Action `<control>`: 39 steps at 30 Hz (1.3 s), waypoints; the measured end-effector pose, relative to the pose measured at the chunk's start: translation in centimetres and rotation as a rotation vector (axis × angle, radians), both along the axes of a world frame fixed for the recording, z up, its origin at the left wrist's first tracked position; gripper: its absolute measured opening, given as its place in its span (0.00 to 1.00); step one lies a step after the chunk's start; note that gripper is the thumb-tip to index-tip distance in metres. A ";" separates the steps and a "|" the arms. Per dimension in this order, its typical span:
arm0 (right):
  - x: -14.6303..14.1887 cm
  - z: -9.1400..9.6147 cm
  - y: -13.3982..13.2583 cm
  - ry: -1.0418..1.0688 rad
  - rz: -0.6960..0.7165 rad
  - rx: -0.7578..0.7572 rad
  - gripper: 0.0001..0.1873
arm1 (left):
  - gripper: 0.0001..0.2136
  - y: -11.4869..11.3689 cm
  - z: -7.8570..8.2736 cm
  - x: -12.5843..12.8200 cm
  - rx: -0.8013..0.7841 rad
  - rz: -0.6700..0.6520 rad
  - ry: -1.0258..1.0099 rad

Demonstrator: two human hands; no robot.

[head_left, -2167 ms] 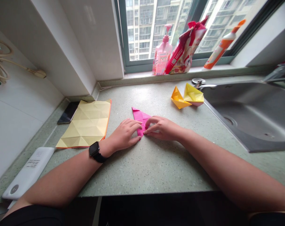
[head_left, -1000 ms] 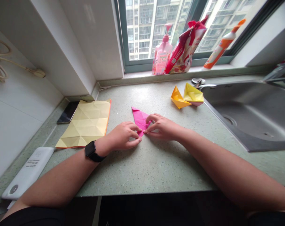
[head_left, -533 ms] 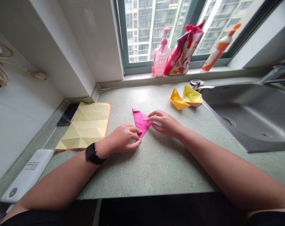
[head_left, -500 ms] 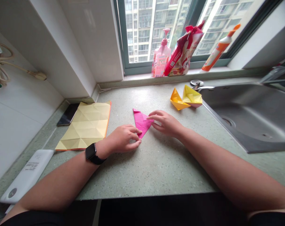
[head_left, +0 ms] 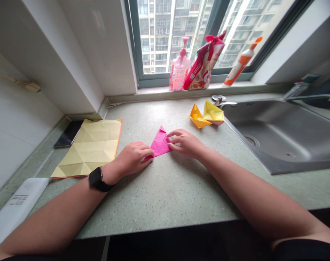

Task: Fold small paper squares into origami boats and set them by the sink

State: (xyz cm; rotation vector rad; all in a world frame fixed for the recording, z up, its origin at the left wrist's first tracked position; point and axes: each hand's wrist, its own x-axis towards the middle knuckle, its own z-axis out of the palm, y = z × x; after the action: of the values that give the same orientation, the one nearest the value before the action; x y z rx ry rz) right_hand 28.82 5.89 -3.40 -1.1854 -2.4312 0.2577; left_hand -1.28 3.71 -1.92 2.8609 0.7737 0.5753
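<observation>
A folded pink paper triangle (head_left: 159, 142) lies flat on the speckled green counter (head_left: 165, 195). My left hand (head_left: 132, 158), with a black watch on its wrist, has its curled fingers pressed on the paper's lower left corner. My right hand (head_left: 185, 143) pinches the paper's right edge between thumb and fingers. Both hands hold the paper down on the counter.
A stack of creased yellow paper sheets (head_left: 91, 146) lies to the left beside a dark phone (head_left: 67, 133). A white power bank (head_left: 13, 208) sits near left. Two folded paper boats (head_left: 206, 115) rest by the steel sink (head_left: 279, 134). Bottles and a red bag (head_left: 201, 65) line the window sill.
The pink paper has turned: its long point, which ran down towards me, now lies sideways with a tip pointing away. Both hands shifted with it. The camera drifted slightly.
</observation>
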 end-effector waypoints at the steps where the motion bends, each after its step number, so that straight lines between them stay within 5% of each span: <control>1: 0.0 0.1 0.0 0.007 0.010 -0.012 0.11 | 0.09 0.1 -0.1 -0.1 0.010 0.001 -0.001; 9: -0.5 0.7 -0.6 0.041 0.119 -0.002 0.14 | 0.10 -0.1 0.7 -0.3 0.147 0.167 0.170; 17: 1.8 1.2 0.7 0.094 -0.291 0.085 0.17 | 0.10 -2.3 0.7 0.6 0.093 0.262 0.296; 25: 1.8 0.6 0.9 -0.015 -0.230 -0.053 0.13 | 0.08 -3.1 1.0 0.9 0.040 0.288 0.346; 39: 2.1 -0.8 2.3 0.001 -0.322 0.040 0.13 | 0.10 -2.9 0.7 0.8 0.057 0.299 0.309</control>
State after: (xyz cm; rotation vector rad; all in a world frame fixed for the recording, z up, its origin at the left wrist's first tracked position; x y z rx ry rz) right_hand 30.95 8.20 -4.24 -1.5307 -2.1896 0.1110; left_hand -0.52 0.86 -1.26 2.9440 1.2663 0.1839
